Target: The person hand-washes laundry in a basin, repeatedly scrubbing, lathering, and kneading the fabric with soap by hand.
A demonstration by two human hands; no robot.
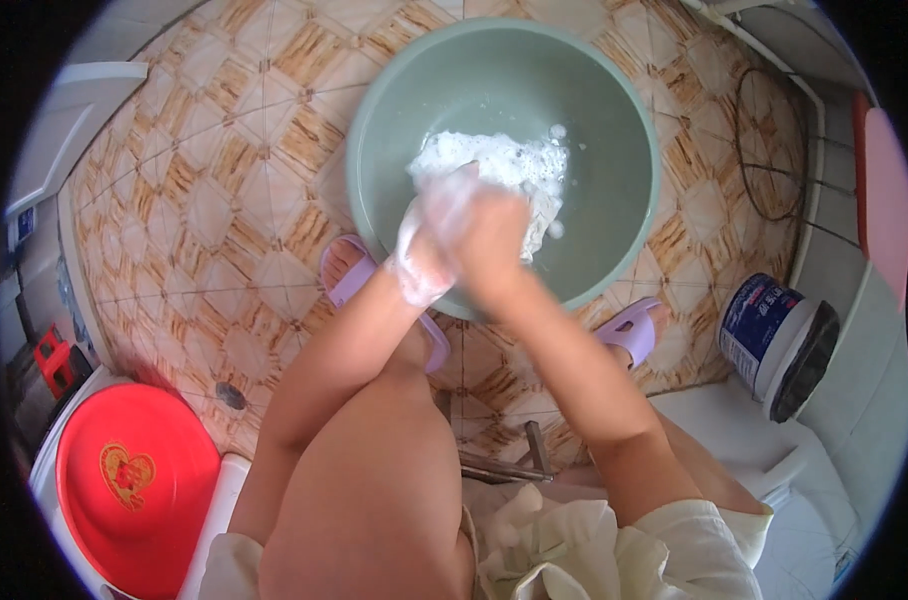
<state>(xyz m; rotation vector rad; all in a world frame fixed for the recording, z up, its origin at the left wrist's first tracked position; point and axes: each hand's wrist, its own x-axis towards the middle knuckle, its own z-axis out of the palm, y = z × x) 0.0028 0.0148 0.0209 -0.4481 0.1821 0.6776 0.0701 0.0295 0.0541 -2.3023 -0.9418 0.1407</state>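
A large grey-green plastic basin (626,97) stands on the floor between my feet. White suds (491,154) float on shallow water inside it. A wet white cloth (540,225) hangs below my hands, partly hidden by foam and by my fingers. My left hand (433,244) is covered in lather and grips the bunched cloth; white foam or fabric wraps its wrist. Pressed against it, my right hand (491,229) is closed in a fist on the same cloth. Both hands are motion-blurred, so the finger positions are not clear.
Purple slippers (630,330) are on my feet, beside the basin. To the right, a white and blue bucket (765,337) with a black cover lies tilted near a thin hose (739,150). A red plastic basin (142,480) is at lower left. Metal stool legs (506,469) show beneath me.
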